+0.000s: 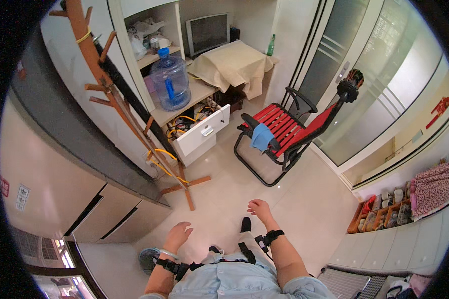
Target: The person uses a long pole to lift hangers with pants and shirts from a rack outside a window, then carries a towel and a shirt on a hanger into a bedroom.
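My left hand (177,236) hangs in the air over the floor, fingers apart and nothing in it. Further right, my right hand (260,210) is also empty, its fingers loosely bent and apart. Nearest to the left hand stands the foot of a wooden coat rack (187,185). Beyond both hands a white drawer (204,132) is pulled out, full of tangled cables (184,121). A red-slatted chair (279,127) with a black frame stands ahead of my right hand, a blue cloth (262,137) over its armrest.
On the desk are a large blue water jug (170,82), a beige cloth (234,65), a monitor (208,34) and a green bottle (271,46). Glass sliding doors (364,89) stand at right, near a divided wooden box (384,214). A fridge (60,184) is at left.
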Demonstrator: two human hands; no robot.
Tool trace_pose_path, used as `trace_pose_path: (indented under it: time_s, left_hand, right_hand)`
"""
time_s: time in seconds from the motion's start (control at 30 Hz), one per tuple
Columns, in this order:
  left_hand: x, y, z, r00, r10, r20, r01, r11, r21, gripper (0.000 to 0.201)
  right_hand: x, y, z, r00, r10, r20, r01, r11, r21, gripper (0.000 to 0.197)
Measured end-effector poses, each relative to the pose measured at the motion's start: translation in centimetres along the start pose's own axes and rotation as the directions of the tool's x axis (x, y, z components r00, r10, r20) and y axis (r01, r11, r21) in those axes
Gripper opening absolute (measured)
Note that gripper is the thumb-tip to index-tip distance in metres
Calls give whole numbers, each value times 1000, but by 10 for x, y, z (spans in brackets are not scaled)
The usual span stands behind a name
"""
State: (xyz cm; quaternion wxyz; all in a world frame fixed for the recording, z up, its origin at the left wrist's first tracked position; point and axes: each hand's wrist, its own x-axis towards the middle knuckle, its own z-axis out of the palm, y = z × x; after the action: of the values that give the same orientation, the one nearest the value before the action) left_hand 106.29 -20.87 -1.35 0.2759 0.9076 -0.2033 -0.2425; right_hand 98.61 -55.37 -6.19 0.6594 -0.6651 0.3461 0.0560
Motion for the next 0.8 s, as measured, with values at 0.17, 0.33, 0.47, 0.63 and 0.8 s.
trace_pose_path:
  time_s: [0.17, 0.33, 0.47, 0.63, 0.8]
  left_hand:
    - [54, 39, 26, 996, 90, 0, -90, 996, 10, 30]
    - [133, 105, 53, 989, 144, 24, -145, 989, 42, 31]
    - [202, 165, 78, 973, 221, 73, -220, 975, -25, 34]
    - [296, 197, 112, 958, 286, 15, -285, 957, -52, 39]
    - [397, 206, 140, 972, 227, -59, -229, 973, -41, 50]
  right_hand:
    - [19, -10, -35, 998, -52, 31, 52, 999, -14, 23]
    - [43, -28, -112, 995, -99, 13, 99, 995, -7, 22]
    - [49, -45, -177, 990, -124, -66, 124, 992, -8, 22]
    - [50, -34, -231, 982, -136, -131, 138, 990, 7, 22]
    - [49, -16, -255, 977, -9, -214, 31, 995, 99, 22]
